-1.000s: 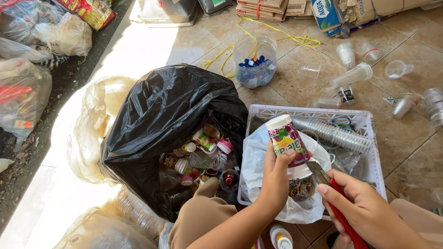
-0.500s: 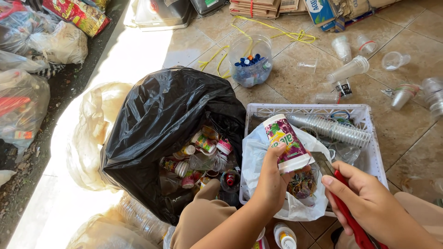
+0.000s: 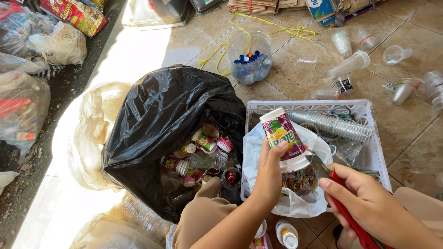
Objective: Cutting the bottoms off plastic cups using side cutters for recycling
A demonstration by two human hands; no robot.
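My left hand [image 3: 270,173] grips a small plastic cup with a purple and green printed label [image 3: 282,136], tilted, its white base pointing up and left. My right hand [image 3: 369,203] holds a red-handled cutter [image 3: 350,210] whose blade reaches the cup's rim. Both are above a white plastic bag [image 3: 286,203] that holds peeled labels and lies in a white plastic crate [image 3: 369,108]. To the left stands an open black rubbish bag [image 3: 157,120] with several labelled cups inside.
A row of stacked clear cups [image 3: 334,124] lies in the crate. A clear tub of blue bottle caps [image 3: 250,57] stands behind. Loose clear cups [image 3: 348,64] lie on the tiled floor at the right. Clear sacks [image 3: 92,133] and filled bags [image 3: 23,101] sit at the left.
The cup has tilted further, its base swinging up and left. My right hand has brought the cutter's blade closer to the cup's rim.
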